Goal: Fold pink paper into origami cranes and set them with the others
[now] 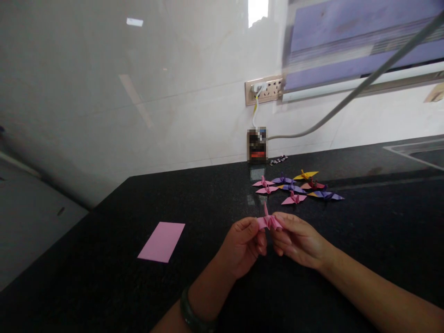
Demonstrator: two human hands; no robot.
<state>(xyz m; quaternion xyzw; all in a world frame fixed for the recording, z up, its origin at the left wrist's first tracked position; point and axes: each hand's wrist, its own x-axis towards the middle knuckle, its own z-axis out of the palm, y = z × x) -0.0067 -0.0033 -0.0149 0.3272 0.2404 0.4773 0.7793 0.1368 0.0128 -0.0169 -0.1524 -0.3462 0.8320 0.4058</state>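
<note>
A small pink paper crane (268,221) is pinched between both my hands just above the black countertop (104,286). My left hand (243,245), with a dark band on its wrist, grips the crane's left side. Fingers of my right hand (298,240) close on its right side. Behind the hands lies a group of several folded cranes (298,187) in pink, purple and yellow. A flat pink sheet of paper (162,241) rests on the counter to the left.
A small dark device (257,144) leans against the pale wall, its cable plugged into a wall socket (264,90). A grey cable (350,95) runs up to the right. A small beaded item (278,160) lies beside the device.
</note>
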